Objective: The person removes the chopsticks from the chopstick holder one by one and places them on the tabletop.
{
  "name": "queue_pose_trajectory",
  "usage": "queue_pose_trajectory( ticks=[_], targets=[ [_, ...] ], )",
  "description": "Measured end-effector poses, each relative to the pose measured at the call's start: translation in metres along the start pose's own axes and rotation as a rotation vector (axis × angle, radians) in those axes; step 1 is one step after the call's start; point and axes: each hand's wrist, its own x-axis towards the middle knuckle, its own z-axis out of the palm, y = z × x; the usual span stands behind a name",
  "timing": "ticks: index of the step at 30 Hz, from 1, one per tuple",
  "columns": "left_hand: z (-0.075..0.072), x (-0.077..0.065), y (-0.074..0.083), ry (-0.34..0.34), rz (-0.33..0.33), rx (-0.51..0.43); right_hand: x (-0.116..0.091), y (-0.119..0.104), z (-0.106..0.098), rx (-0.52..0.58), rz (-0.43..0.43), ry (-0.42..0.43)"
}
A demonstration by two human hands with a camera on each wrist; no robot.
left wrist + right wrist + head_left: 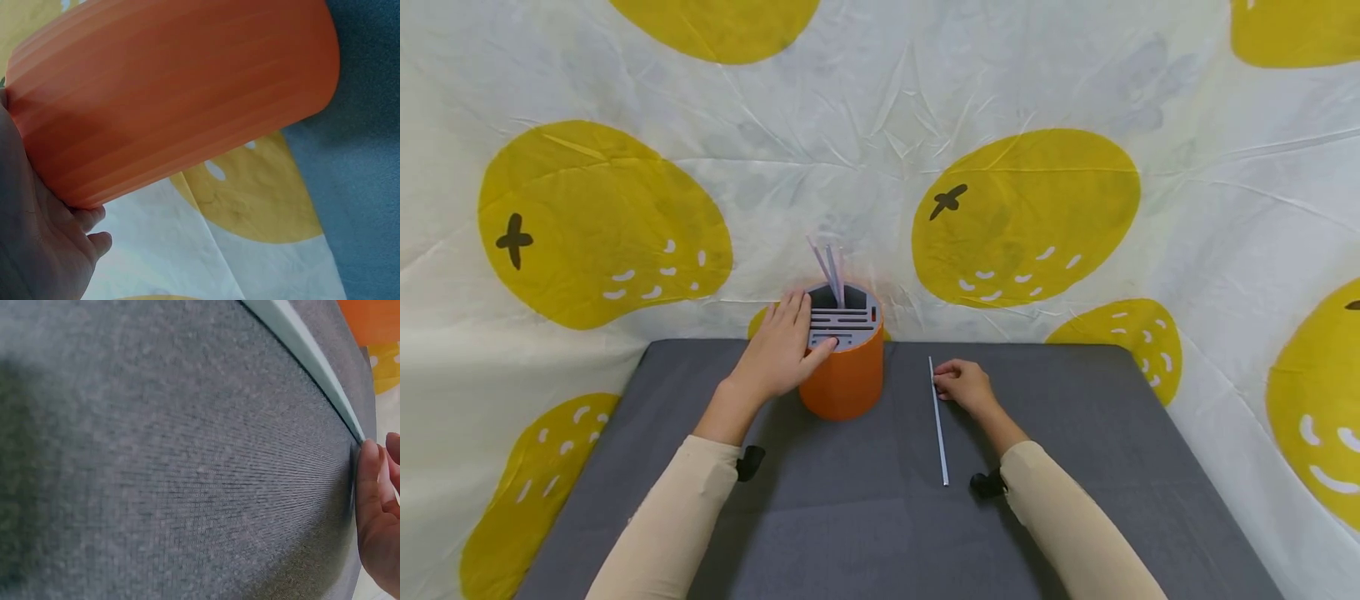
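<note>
A round orange knife block (842,387) with a grey slotted top stands near the back of the table. My left hand (781,346) rests on the block's left upper edge, fingers stretched toward the back and thumb across the front of the top. In the left wrist view the palm lies against the orange wall (181,94). To the right of the block, a thin pale chopstick (939,429) lies lengthwise on the table. Near its far end my right hand (966,386) pinches it with the fingertips; the right wrist view shows the fingers (370,469) at that end.
Several pink and purple sticks (831,271) stand in the open rear compartment of the block. A dark grey cloth covers the table (865,533). Close behind the table's back edge hangs a white cloth (850,192) printed with yellow fruit.
</note>
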Motion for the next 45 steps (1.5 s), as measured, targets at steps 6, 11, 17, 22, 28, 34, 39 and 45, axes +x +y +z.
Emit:
queue_pose_trajectory(
  ticks=[6,11,17,22,28,34,39,45],
  targets=[
    [-0.001,-0.001,-0.001,-0.001,-0.007,-0.015,-0.001,-0.009,-0.006,-0.026,-0.074,-0.017],
    [0.0,0.0,-0.001,-0.004,-0.008,-0.007,-0.001,-0.027,-0.015,-0.105,-0.159,-0.026],
    [-0.001,0.0,0.0,-0.002,-0.008,-0.017,0.003,-0.053,-0.02,-0.156,-0.281,-0.009],
    [-0.001,0.0,0.0,0.008,-0.004,-0.01,0.005,-0.082,-0.02,-0.132,-0.349,-0.011],
    [-0.001,-0.001,-0.001,0.004,-0.003,0.02,0.01,-0.12,-0.019,-0.068,-0.391,-0.04],
    [0.0,0.0,0.0,-0.003,-0.009,0.026,0.019,-0.151,-0.013,-0.027,-0.445,-0.054],
    [0.0,-0.001,0.0,-0.002,-0.009,0.009,0.026,-0.169,-0.007,-0.009,-0.474,-0.05],
    [-0.002,-0.001,0.0,0.0,-0.013,0.003,0.031,-0.189,0.005,0.01,-0.487,-0.058]
  ],
)
